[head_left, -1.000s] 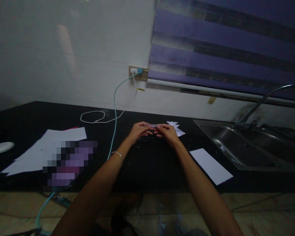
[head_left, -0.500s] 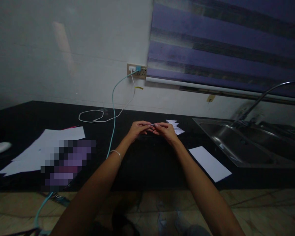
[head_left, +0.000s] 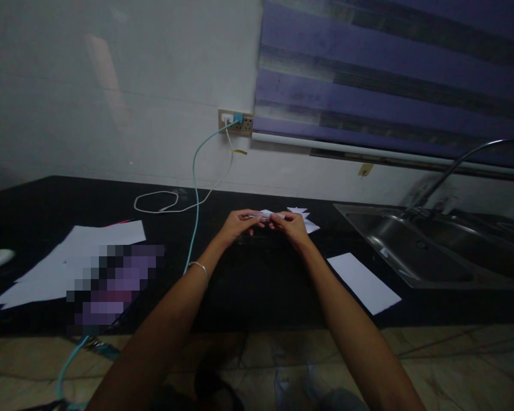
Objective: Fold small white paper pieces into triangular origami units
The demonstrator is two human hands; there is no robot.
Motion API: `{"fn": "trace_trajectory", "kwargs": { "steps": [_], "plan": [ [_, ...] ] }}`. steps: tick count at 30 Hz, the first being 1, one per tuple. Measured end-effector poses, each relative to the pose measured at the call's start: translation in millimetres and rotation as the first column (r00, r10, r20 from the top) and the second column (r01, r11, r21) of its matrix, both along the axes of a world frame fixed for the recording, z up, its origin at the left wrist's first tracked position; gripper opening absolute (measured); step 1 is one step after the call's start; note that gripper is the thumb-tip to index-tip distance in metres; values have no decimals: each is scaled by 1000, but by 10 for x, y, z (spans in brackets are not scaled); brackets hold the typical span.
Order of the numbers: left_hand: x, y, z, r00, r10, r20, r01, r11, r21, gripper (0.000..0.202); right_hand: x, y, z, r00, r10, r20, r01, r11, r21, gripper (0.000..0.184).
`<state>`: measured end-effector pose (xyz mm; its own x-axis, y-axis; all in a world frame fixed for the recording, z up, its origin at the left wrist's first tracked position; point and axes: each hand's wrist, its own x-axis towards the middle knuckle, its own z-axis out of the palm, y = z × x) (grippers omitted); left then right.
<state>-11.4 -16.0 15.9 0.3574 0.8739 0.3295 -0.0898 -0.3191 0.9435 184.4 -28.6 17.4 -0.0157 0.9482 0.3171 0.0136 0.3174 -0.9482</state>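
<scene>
Both my arms reach out over a black countertop. My left hand and my right hand meet at the fingertips and pinch a small folded white paper piece between them, just above the counter. Right behind my right hand lie a few small folded white paper shapes. A silver bangle circles my left wrist.
A white paper strip lies at the right near a steel sink with a curved tap. White sheets and a blurred item lie at the left. A teal cable and a white cable run from a wall socket.
My hands have lifted slightly and the white paper piece now shows more between the fingertips. The view has shifted a little to the right.
</scene>
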Motion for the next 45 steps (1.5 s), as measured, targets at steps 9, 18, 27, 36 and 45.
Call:
{"fn": "trace_trajectory", "kwargs": {
  "steps": [9,18,27,36,45],
  "plan": [
    [-11,-16,37,998,62,-14,-62,998,3,23,-14,-25,30,1000,-3,6,3,1000,-8,39],
    [-18,-51,68,997,58,56,-58,998,-2,24,8,22,19,998,-54,-44,56,997,50,37],
    [21,-49,65,993,112,27,-112,994,-16,25,9,-1,17,999,-25,-40,28,998,51,46],
    [64,-14,24,991,130,43,-129,991,-21,31,31,39,-41,998,-43,-35,44,999,28,48],
    [36,-23,40,992,91,90,-92,996,4,40,11,44,-32,997,-44,-71,43,999,-12,47]
  ]
}}
